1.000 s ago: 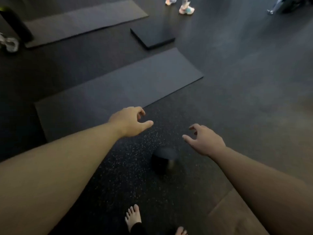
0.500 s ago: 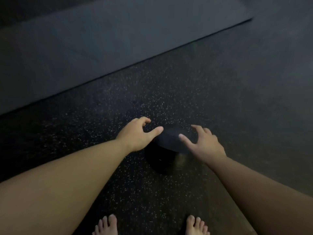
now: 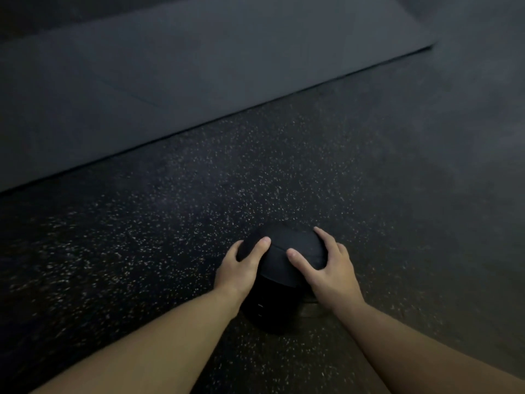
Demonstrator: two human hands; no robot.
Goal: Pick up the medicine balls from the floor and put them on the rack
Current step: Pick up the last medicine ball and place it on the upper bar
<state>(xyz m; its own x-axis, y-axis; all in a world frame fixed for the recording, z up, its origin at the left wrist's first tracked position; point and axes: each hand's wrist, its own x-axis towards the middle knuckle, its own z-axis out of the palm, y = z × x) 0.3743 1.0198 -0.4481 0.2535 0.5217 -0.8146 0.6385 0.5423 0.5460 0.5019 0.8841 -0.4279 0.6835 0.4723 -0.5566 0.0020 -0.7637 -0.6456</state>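
A black medicine ball (image 3: 279,282) rests on the dark speckled rubber floor (image 3: 176,223), low in the middle of the head view. My left hand (image 3: 241,268) presses against its left side, thumb lying over the top. My right hand (image 3: 329,268) clasps its right side, fingers spread over the upper curve. Both hands grip the ball from opposite sides. The ball's lower part is dark and hard to make out. No rack is in view.
A large grey exercise mat (image 3: 184,75) lies flat on the floor beyond the ball, its near edge running diagonally from the left up to the right. Speckled floor extends right of the ball.
Both hands have come down from hovering above the ball and closed on its sides. The view has dropped closer to the floor; my feet are out of frame.
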